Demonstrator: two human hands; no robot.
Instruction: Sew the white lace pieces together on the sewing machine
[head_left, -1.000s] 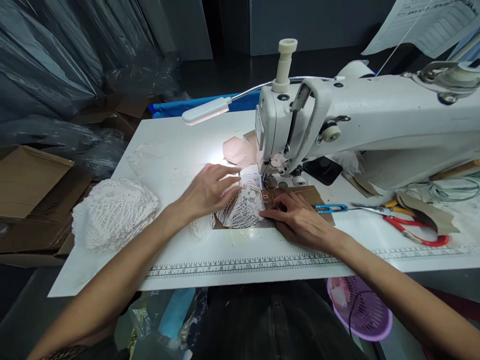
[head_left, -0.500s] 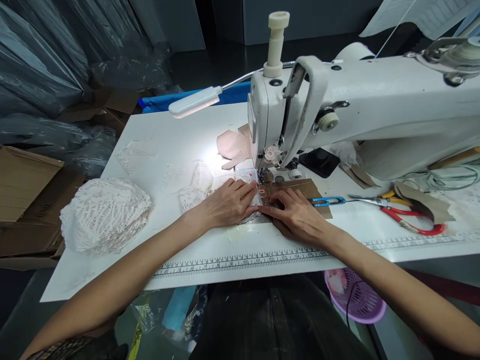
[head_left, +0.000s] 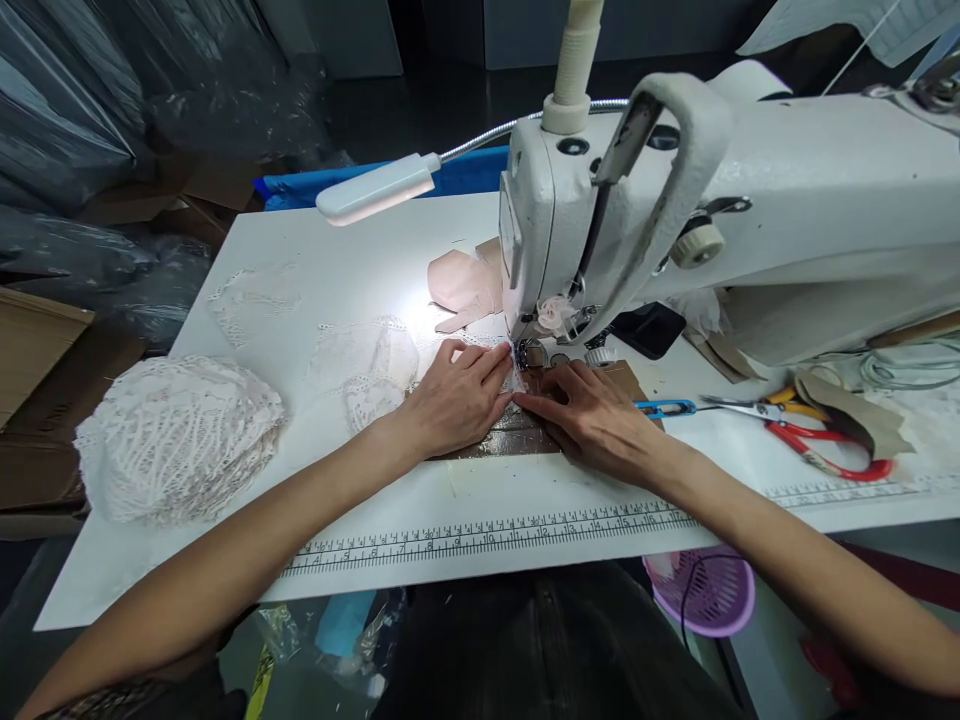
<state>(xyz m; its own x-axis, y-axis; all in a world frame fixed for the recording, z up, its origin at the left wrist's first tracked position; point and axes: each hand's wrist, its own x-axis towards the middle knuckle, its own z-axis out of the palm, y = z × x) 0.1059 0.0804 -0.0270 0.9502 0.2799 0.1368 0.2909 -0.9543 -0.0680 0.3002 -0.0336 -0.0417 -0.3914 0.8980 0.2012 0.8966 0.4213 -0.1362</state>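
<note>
My left hand [head_left: 461,395] lies on white lace [head_left: 517,378] just left of the needle area of the white sewing machine [head_left: 551,210], its fingers together and pressing the lace down. Close on the right, my right hand [head_left: 589,415] has curled fingers, with thumb and fingertips at the lace edge. The two hands nearly meet in front of the presser foot. Beneath them is a brown plate [head_left: 525,436]. More lace [head_left: 371,400] spreads left of my left hand. What the fingertips pinch is partly hidden.
A lace pile [head_left: 180,435] sits at the left. Blue snips [head_left: 667,408], red-handled scissors [head_left: 817,440] and a black phone [head_left: 651,330] lie right. A lamp [head_left: 379,190] hangs above pale fabric pieces [head_left: 463,285]. A printed ruler [head_left: 487,538] runs along the front edge.
The lace between my hands has shifted, and more brown plate shows below them. My right hand is more curled. The whole view has moved slightly closer to the machine.
</note>
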